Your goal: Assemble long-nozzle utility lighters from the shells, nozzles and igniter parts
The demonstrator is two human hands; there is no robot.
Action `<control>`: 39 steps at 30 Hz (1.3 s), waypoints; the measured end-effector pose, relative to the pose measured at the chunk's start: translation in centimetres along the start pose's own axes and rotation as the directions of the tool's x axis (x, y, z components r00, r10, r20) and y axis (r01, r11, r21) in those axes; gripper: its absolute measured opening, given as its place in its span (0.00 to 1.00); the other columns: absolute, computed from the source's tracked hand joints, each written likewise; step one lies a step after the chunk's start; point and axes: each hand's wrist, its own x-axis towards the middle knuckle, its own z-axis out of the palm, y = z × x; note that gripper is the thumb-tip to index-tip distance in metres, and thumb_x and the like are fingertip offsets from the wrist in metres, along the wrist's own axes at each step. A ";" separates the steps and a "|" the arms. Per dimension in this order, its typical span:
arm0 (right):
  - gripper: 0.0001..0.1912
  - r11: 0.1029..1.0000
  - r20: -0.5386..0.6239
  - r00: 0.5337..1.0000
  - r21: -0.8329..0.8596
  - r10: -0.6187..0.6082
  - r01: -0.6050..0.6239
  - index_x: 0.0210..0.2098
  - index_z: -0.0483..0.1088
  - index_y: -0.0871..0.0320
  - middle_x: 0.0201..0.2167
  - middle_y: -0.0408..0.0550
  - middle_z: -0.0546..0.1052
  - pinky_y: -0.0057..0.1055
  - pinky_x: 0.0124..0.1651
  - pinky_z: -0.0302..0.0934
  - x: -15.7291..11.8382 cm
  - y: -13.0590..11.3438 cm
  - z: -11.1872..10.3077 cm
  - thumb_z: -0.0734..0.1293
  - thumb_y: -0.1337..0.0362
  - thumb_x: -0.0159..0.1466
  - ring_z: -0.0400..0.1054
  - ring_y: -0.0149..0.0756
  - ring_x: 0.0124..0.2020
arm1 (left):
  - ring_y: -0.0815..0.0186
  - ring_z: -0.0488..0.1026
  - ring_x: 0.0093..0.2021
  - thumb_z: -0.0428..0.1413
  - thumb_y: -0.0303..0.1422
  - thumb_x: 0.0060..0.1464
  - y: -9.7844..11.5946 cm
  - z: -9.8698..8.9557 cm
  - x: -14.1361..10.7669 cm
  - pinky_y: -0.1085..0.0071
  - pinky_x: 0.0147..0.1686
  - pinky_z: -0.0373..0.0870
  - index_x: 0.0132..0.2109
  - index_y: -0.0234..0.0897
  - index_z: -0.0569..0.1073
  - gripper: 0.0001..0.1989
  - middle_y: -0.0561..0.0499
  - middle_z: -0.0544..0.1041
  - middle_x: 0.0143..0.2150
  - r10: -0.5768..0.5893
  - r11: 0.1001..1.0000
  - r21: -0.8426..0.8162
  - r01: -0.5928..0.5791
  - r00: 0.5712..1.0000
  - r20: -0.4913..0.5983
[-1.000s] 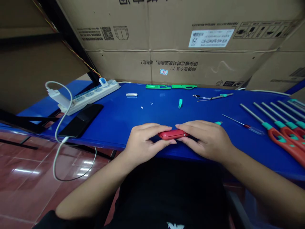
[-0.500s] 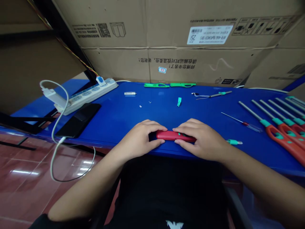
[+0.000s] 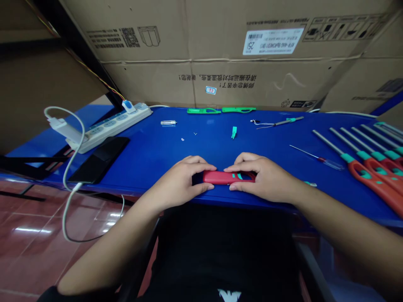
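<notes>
Both hands grip a red lighter handle [image 3: 217, 177] with teal bits on it, lying sideways at the table's front edge. My left hand [image 3: 182, 180] pinches its plain left end between thumb and fingers. My right hand [image 3: 262, 178] closes over the other end and hides part of it. No metal tube shows on this handle. Beyond the hands lie a teal trigger piece [image 3: 234, 132], a clear small cylinder [image 3: 168, 123], tiny metal parts [image 3: 195, 134] and a grey rod with wires [image 3: 285, 122]. A small teal-and-metal piece [image 3: 311, 184] is partly covered by my right forearm.
Several red long-reach lighters [image 3: 370, 180] lie at the right, beside a screwdriver [image 3: 327, 162]. Two green casing halves [image 3: 204, 111] rest along the cardboard box [image 3: 151, 84]. At the left are a black phone [image 3: 100, 159], its white cable and a power strip [image 3: 110, 126].
The right fingers have shifted slightly on the red handle, and more of its teal parts and right end shows. The view has moved a little. Both hands keep their hold.
</notes>
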 end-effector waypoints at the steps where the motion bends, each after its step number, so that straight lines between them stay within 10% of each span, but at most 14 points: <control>1: 0.22 1.000 -0.010 1.000 -0.009 -0.008 0.008 0.52 0.77 0.48 0.42 0.46 0.75 0.35 0.46 0.65 0.0 0.0 0.1 0.74 0.51 0.60 0.70 0.37 0.43 | 0.60 0.72 0.51 0.62 0.36 0.59 0.0 0.1 -0.1 0.61 0.54 0.68 0.56 0.41 0.75 0.18 0.48 0.75 0.50 0.007 1.000 0.018 -0.006 1.000 -0.008; 17: 0.16 0.995 -0.043 0.996 -0.063 -0.079 0.076 0.46 0.78 0.54 0.39 0.46 0.74 0.32 0.40 0.66 -0.4 -0.1 -0.6 0.71 0.62 0.59 0.70 0.33 0.36 | 0.61 0.74 0.50 0.63 0.35 0.58 -0.3 -0.4 0.4 0.63 0.53 0.70 0.59 0.40 0.74 0.22 0.47 0.76 0.50 0.066 0.997 -0.028 -0.066 0.998 0.014; 39: 0.19 0.987 0.120 0.992 -0.148 -0.047 0.064 0.55 0.74 0.52 0.50 0.49 0.76 0.40 0.56 0.64 -0.9 -0.5 -1.6 0.67 0.55 0.66 0.70 0.41 0.52 | 0.60 0.75 0.49 0.61 0.37 0.59 -0.5 -0.6 -0.3 0.61 0.51 0.72 0.58 0.39 0.75 0.20 0.45 0.79 0.50 0.189 0.980 0.053 -0.190 0.982 0.017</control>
